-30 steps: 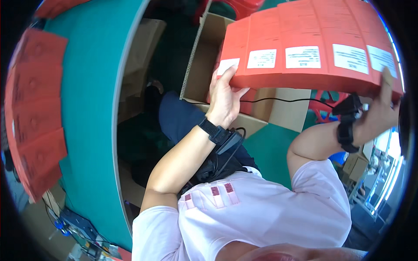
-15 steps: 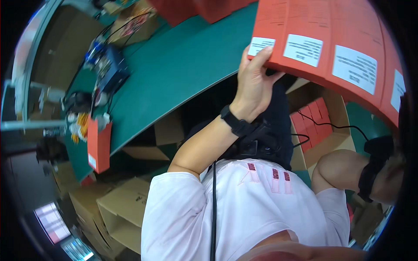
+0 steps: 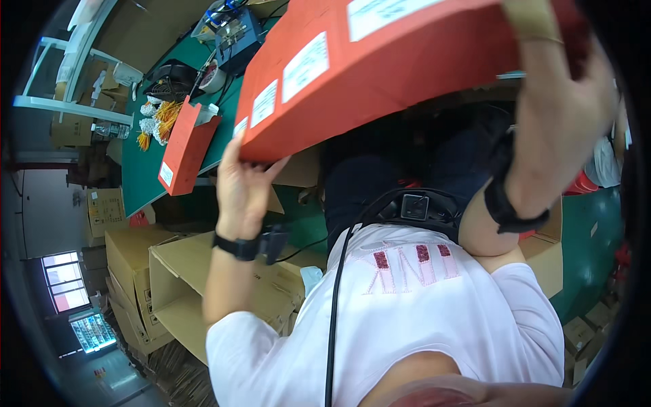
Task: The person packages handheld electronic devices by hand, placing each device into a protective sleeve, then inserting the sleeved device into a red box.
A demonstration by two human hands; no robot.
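Observation:
I hold a stack of flat red boxes (image 3: 407, 68) with white labels on their edges, raised in front of me. My left hand (image 3: 243, 183) grips the stack's lower left corner, with a black watch on that wrist. My right hand (image 3: 563, 129) clasps the stack's right end from below, also with a black band on the wrist. The stack hides much of the green table (image 3: 146, 169) behind it.
A single red box (image 3: 186, 146) lies at the green table's edge, beside orange bits and a small black fan (image 3: 166, 81). Open cardboard cartons (image 3: 169, 285) stand on the floor at lower left. More cartons sit at right (image 3: 542, 261). A black cable runs down my white shirt.
The view has swung left and the red stack has come closer and higher. Both hands keep their grip on it. The table with its clutter now shows at upper left.

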